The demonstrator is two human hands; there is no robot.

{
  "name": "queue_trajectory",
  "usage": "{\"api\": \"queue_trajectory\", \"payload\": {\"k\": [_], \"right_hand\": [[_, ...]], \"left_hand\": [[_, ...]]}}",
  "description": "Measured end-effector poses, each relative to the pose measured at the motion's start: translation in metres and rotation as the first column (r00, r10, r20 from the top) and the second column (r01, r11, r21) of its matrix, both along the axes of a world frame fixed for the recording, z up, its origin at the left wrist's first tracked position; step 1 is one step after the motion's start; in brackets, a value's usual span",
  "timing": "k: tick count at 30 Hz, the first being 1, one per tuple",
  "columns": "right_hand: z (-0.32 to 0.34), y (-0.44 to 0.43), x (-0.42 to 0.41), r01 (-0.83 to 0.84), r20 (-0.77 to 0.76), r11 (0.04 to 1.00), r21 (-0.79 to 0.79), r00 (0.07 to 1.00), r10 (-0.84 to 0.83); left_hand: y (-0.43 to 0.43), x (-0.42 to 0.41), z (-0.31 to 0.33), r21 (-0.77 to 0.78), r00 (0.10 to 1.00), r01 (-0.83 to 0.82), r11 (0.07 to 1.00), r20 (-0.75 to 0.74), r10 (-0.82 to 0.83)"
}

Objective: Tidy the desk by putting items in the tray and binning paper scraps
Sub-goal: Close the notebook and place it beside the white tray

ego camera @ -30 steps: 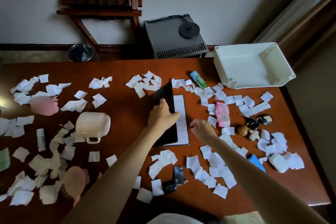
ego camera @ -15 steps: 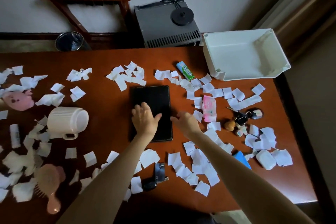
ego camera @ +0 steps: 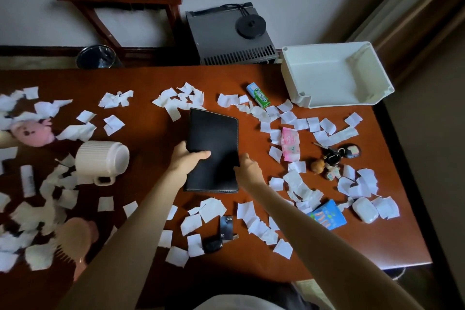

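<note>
Black notebook (ego camera: 214,148) is mid-frame, paper scraps (ego camera: 176,100) all over the bench (ego camera: 151,78). Left hand (ego camera: 186,161) grasps its left edge, thumb on top. Right hand (ego camera: 249,170) is at the right edge, its fingers hidden, so can't tell. White tray (ego camera: 327,75) is upper right.

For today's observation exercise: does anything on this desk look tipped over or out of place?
Yes: the cream mug lies on its side left of the black notebook, and torn paper scraps litter the desk.
</note>
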State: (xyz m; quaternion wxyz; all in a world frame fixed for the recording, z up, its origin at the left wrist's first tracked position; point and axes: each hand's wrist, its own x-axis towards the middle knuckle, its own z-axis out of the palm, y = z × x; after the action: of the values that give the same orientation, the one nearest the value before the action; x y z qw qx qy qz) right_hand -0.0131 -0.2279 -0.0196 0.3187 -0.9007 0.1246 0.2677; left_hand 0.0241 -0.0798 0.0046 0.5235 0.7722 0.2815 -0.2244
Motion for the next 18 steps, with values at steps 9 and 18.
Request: {"api": "queue_trajectory", "payload": {"k": [9,18], "right_hand": [[0.058,-0.057,-0.015,0.432,0.021,0.765,0.478,0.865,-0.502],[0.053,-0.221,-0.031,0.717,-0.111,0.439,0.541,0.578,-0.809]], "left_hand": [[-0.056,-0.025,0.055,-0.175,0.981,0.068,0.982,0.189,-0.035],[-0.216,-0.041,0.043,-0.202,0.97,0.236,0.95,0.107,-0.218]]}}
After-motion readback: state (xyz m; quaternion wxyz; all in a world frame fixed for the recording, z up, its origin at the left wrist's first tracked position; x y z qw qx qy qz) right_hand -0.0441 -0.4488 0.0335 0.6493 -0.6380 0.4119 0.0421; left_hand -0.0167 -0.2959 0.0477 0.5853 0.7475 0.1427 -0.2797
